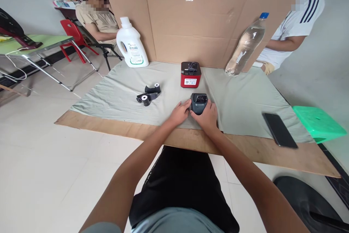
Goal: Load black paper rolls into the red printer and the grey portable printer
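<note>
A small dark grey printer-like device [199, 103] sits on the pale green cloth [240, 98] in front of me. My right hand [207, 116] wraps round its right and near side, fingers curled on it. My left hand [180, 113] presses against its left side with fingers bent. Behind it stands a red box-shaped device [191, 75] with a black top. To the left lie two black paper rolls with white cores [149, 95].
A white detergent jug [132, 44] and a clear water bottle [247, 45] lean on the cardboard screen [196, 18]. A black phone [279, 130] lies right. A green stool [317, 123] stands beside the board. Two people sit behind the screen.
</note>
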